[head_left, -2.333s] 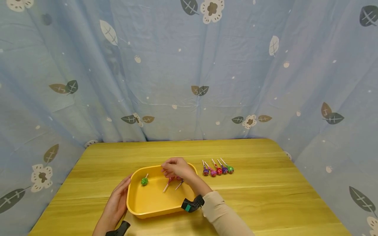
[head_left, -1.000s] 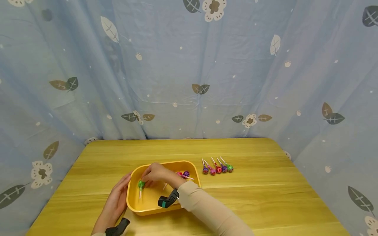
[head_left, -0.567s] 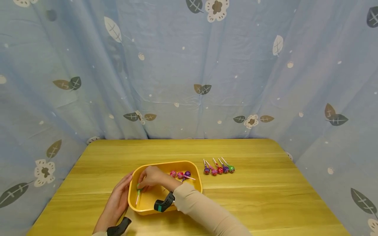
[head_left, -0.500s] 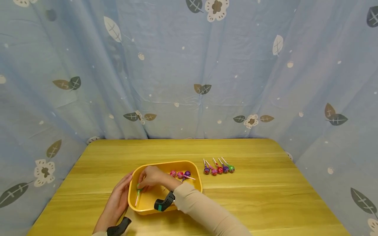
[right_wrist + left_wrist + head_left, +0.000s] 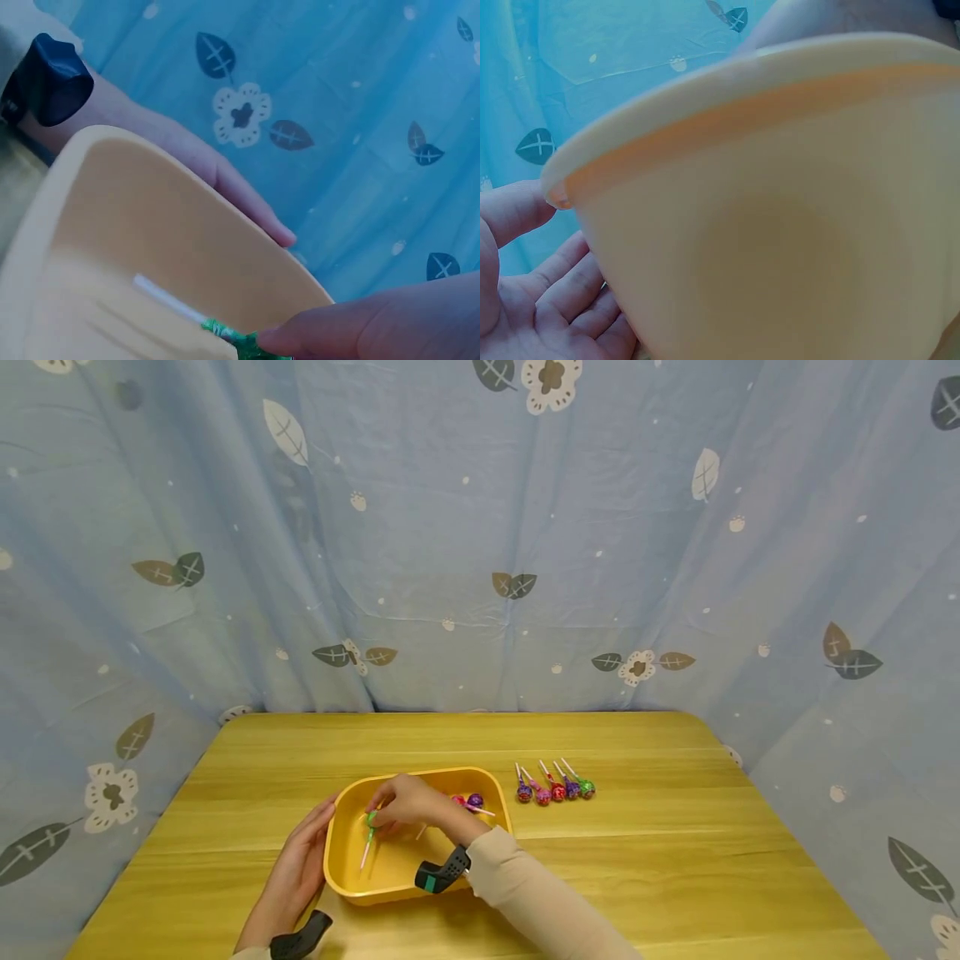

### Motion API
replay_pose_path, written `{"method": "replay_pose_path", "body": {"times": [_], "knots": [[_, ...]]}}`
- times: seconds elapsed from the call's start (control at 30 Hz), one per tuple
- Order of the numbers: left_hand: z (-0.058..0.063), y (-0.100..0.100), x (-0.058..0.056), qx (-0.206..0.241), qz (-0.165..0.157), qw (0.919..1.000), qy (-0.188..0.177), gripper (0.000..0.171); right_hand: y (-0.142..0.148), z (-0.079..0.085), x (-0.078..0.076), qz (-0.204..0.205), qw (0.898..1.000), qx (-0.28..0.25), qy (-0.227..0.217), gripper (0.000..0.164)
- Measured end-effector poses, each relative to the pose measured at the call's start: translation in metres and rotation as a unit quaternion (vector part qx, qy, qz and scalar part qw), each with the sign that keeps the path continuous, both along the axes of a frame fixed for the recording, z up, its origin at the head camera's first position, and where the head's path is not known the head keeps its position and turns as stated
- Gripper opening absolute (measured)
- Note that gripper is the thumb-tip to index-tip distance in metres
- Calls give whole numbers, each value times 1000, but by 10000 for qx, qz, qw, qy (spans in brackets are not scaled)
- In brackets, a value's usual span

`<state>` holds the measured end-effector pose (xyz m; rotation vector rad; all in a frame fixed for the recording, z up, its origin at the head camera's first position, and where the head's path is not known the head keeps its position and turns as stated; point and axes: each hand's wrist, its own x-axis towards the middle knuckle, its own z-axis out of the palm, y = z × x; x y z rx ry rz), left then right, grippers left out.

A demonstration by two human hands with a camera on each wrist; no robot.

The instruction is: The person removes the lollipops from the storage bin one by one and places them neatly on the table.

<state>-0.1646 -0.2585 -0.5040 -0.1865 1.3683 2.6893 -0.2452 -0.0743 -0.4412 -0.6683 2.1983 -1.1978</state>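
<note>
From the head camera, the right hand [image 5: 411,800] was inside the yellow bin [image 5: 375,897], its fingertips pinching a green lollipop [image 5: 371,828] by the head in the bin's left part, the stick slanting toward the bin's front rim. The left hand [image 5: 300,864] lay along the bin's left outer wall, fingers extended. At least 2 more, a red lollipop [image 5: 459,800] and a purple lollipop [image 5: 475,802], lay in the bin's right part. Right of the bin, a row of 5 lollipops [image 5: 557,792] sat on the table [image 5: 637,860]. Keeping the pinch on the head and lifting the stick well over the bin's rim seemed the sound way. The bin's floor toward its front gave most room; its left wall stood near the held head, and a strip of table separated its right rim from the row.

From the left wrist, the thumb touched the bin's rim, the fingers spread beside its outer wall; that light brace looked enough.

From the right wrist, 1 fingertip pressed the green wrapper inside the bin; the opposing grip could not be told there.
</note>
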Motion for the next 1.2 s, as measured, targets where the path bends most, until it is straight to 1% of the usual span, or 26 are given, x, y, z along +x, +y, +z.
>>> {"method": "replay_pose_path", "body": {"times": [0.1,0.2,0.27,0.37,0.4,0.53,0.7,0.83,1.0,1.07,1.2], "knots": [[0,0,-1,-75,0,9999,-107,23,7,-1,1,-15,9998,57,210,6],[1,1,-2,-225,25,9995,-212,32,15,-2,4,-77,9993,25,371,8],[0,1,-2,-213,73,9994,-251,31,21,-2,8,-133,9991,-92,387,10],[-1,-1,-1,-123,68,9998,-108,21,29,-4,13,-238,9985,-190,448,10],[-1,-1,0,-75,55,10000,-31,20,32,-4,15,-272,9983,-225,473,10],[-1,-3,1,65,-70,9996,277,25,42,-6,20,-386,9971,-369,535,11],[-1,-3,1,112,-92,9995,284,26,55,-4,22,-573,9955,-611,436,15],[-1,-2,2,192,-141,9993,295,27,68,-1,23,-769,9922,-943,262,17],[-2,-1,2,217,-151,9992,299,27,87,1,22,-946,9852,-1428,-40,20],[-3,-1,2,214,-136,9990,358,27,93,3,21,-1007,9814,-1625,-152,20],[-3,-1,1,279,-181,9982,505,28,103,4,20,-1190,9756,-1826,-274,21]]}}
